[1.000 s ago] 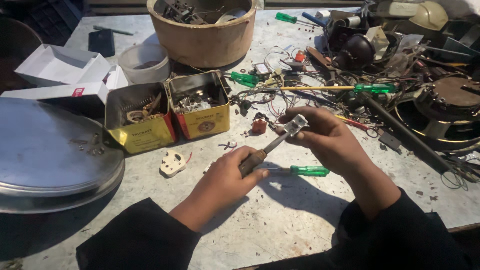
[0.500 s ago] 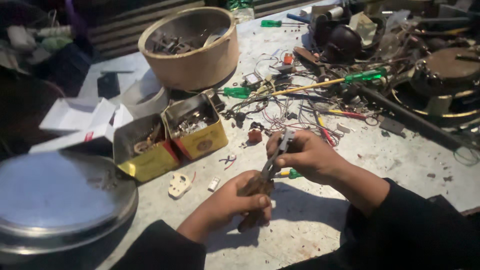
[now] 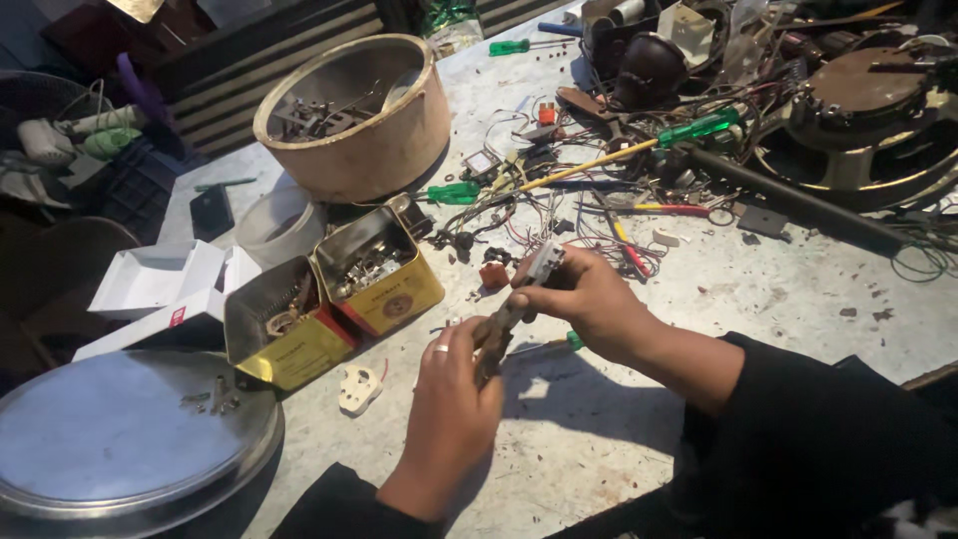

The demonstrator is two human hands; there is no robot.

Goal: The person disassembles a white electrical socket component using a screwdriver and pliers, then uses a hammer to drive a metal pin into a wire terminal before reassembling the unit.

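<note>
Both hands meet over the middle of the table (image 3: pixel 619 439), gripping one tool between them: a rusty brown-handled wrench (image 3: pixel 511 317) tilted so its grey metal head points toward 1 o'clock. The left hand (image 3: pixel 451 399) comes up from 6 o'clock with the wrist straight, its fingers, one of them ringed, curled shut around the lower handle. The right hand (image 3: pixel 584 299) reaches in from 4 o'clock, the dark sleeve pushed back on the forearm, thumb and fingers pinched closed on the wrench just below its head.

Bare, stained tabletop lies under and toward 5 o'clock of the hands. At 9 o'clock of the left hand a small white plug (image 3: pixel 357 387) lies by itself, and just past it two open yellow tins (image 3: pixel 334 304) of small metal parts stand touching each other. At 8 o'clock a large round metal lid (image 3: pixel 120 439) overhangs the table's near edge. At 11 o'clock stands a tan round tub (image 3: pixel 359 120). From 12 to 2 o'clock a tangle of wires (image 3: pixel 559 215) and green-handled screwdrivers (image 3: pixel 689 130) crowds close to the right hand.
</note>
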